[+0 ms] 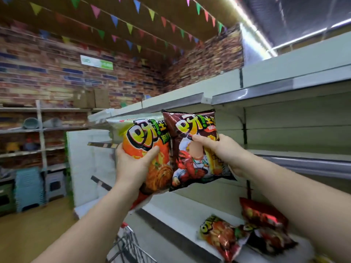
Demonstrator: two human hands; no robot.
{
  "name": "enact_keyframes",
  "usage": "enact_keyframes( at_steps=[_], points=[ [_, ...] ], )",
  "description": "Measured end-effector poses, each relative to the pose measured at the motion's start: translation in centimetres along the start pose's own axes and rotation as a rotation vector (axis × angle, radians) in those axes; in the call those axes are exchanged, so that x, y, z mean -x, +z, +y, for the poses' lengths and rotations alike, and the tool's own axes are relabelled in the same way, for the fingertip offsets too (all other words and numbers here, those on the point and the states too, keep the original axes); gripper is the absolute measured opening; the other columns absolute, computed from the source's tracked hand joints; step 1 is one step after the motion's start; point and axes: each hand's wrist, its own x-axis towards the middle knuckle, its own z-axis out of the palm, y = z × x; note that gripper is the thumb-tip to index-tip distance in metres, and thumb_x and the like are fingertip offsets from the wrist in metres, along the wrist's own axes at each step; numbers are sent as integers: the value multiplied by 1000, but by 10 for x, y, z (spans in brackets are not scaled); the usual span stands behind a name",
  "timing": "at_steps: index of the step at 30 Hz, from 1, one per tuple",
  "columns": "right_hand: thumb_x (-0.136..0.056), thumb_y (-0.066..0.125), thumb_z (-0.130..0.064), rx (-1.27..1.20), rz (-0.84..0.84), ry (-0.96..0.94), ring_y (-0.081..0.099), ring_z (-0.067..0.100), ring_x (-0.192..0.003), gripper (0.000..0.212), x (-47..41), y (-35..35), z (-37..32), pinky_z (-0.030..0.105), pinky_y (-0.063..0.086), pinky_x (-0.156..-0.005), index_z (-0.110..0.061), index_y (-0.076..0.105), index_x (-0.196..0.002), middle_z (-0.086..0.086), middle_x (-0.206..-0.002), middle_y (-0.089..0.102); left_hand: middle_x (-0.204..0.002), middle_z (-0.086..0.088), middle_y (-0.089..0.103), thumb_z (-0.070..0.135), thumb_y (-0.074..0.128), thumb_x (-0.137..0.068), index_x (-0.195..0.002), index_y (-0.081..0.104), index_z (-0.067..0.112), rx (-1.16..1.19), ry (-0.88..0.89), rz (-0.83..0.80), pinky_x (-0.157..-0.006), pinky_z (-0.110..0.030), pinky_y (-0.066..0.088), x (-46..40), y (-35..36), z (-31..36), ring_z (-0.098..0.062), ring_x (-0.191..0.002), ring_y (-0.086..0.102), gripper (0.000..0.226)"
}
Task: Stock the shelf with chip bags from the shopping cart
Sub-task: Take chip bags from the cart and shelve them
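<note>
Our left hand (133,164) grips a glossy orange-and-yellow chip bag (146,149); our right hand (222,150) grips a dark maroon foil chip bag (191,149) overlapping its edge. Behind both, the grey metal shelf (284,154) blurs, and the wire shopping cart (129,245) is cut off below.

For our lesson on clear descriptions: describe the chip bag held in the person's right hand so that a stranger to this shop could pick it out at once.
Start at the long white shelf unit on the right. In front of it two raised hands each hold a chip bag side by side; take the one on the right, pinched by the right hand. This dark brown chip bag shows a red crayfish, while its neighbour, the orange chip bag, is bright orange with a pale top.
</note>
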Motion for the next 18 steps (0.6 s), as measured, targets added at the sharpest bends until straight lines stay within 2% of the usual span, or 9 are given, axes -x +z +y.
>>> enact_keyframes(
  at_steps=[2,5,7,10,12,14,15,16,18],
  points=[
    [-63,73,-59,25,59,3,68,21,-90,61,15,-26,-5,37,55,-81,-20,60,-108,2,-101,70,-121,-1,62,57,83,-44,-135,41,21,31,3,-60,-95,-50,49,8,21,8,-24,-108,61,107],
    [-57,75,-64,58,149,19,68,24,-92,70,38,-67,-11,42,54,-86,-20,57,-108,4,-103,70,-121,-1,63,52,86,-53,-137,41,21,58,2,-158,-97,-49,48,25,55,24,-24,-108,61,100],
    [-47,75,-70,83,206,28,68,24,-92,84,55,-96,-15,43,54,-87,-19,57,-111,4,-104,70,-120,0,62,52,86,-54,-138,39,21,99,1,-213,-98,-50,47,39,79,35,-24,-109,60,101],
    [-32,74,-78,114,296,52,68,24,-94,107,84,-142,-21,43,53,-89,-19,55,-119,3,-106,69,-120,0,60,40,85,-65,-138,37,20,175,-5,-289,-99,-49,46,66,118,53,-24,-109,59,89],
    [-38,75,-75,123,340,65,68,23,-94,97,106,-173,-23,43,52,-90,-20,59,-115,2,-104,70,-117,1,60,43,85,-63,-136,39,19,211,-11,-343,-99,-48,46,89,143,64,-23,-107,58,89],
    [-57,76,-63,122,371,54,69,21,-92,63,129,-202,-26,42,52,-91,-21,67,-104,1,-98,73,-115,1,63,55,88,-51,-133,43,18,243,-15,-373,-98,-48,46,113,168,74,-23,-106,60,101],
    [-62,76,-57,124,382,50,69,21,-91,51,141,-216,-27,42,52,-92,-21,69,-97,0,-95,74,-115,-1,64,54,88,-49,-133,43,18,254,-29,-391,-98,-49,47,126,179,80,-24,-106,61,102],
    [-61,76,-57,135,411,61,69,21,-92,49,152,-231,-28,42,51,-92,-22,69,-94,-1,-95,74,-116,-3,64,49,89,-54,-134,41,17,270,-36,-414,-98,-49,47,138,190,86,-25,-107,61,99],
    [-46,78,-67,168,465,95,68,22,-94,73,174,-255,-30,42,51,-93,-21,67,-102,-1,-98,73,-118,-4,62,46,89,-54,-136,38,18,298,-39,-455,-98,-50,47,161,210,96,-27,-107,60,100]
  ],
)
